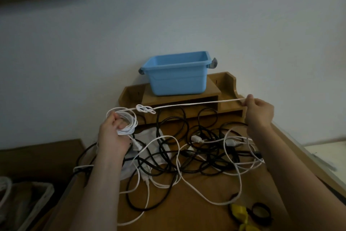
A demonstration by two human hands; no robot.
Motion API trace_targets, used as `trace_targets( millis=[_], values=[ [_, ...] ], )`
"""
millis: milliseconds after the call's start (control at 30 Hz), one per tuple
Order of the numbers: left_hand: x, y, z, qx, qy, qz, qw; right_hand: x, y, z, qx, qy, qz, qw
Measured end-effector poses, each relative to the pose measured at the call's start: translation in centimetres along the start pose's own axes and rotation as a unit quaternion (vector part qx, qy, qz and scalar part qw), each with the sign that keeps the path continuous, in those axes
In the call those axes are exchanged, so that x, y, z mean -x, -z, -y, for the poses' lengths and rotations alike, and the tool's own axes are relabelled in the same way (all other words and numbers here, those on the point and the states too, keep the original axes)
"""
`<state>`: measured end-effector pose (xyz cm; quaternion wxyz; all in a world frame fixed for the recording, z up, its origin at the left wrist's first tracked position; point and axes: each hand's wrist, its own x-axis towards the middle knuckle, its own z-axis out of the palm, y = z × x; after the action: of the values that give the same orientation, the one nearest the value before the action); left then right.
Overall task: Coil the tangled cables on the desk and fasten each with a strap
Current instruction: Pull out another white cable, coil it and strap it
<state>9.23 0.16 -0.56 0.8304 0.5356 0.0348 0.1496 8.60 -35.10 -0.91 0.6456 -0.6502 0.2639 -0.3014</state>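
Observation:
My left hand (112, 135) grips a small coil of white cable (128, 121) above the desk's left side. From the coil the white cable stretches taut to the right, with a loose knot (145, 109) in it near the coil. My right hand (259, 111) pinches that strand at its far end, raised above the desk. Below both hands lies a tangle of black cables (174, 156) and white cables (232, 157) on the wooden desk (187, 210). A yellow strap (240, 214) and a black strap (261, 212) lie at the front right.
A blue plastic bin (177, 73) stands on a wooden shelf riser (227, 84) against the wall. White cloth or paper (149, 137) lies under the tangle. A lined basket (24, 204) sits low at the left, beside the desk.

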Motion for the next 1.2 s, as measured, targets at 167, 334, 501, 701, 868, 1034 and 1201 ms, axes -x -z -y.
trace_targets(
  millis=[167,334,501,701,868,1034,1201],
  values=[
    [0.8,-1.9,-0.8,0.179,0.105,0.05,0.977,-0.7,0.5,-1.1,0.194,0.063,0.077,0.976],
    [2.8,-4.2,-1.2,0.175,0.136,0.128,0.967,3.0,-0.9,1.7,0.305,0.296,0.135,0.895],
    [4.4,-5.8,-1.2,0.137,0.152,0.206,0.957,9.1,-3.1,2.6,0.198,0.354,0.43,0.807],
    [4.1,-5.6,-1.4,0.15,0.145,0.188,0.96,8.3,-2.9,2.0,0.126,0.322,0.459,0.818],
    [3.0,-4.9,-0.8,0.12,0.119,0.094,0.981,5.9,-2.2,1.4,0.107,0.297,0.342,0.885],
    [2.5,-5.2,0.4,0.112,0.107,0.025,0.988,5.1,-2.7,0.3,0.093,0.256,0.242,0.931],
    [2.7,-5.3,0.6,0.065,0.105,0.058,0.991,4.5,-2.7,0.1,0.148,0.259,0.243,0.923]
  ],
)
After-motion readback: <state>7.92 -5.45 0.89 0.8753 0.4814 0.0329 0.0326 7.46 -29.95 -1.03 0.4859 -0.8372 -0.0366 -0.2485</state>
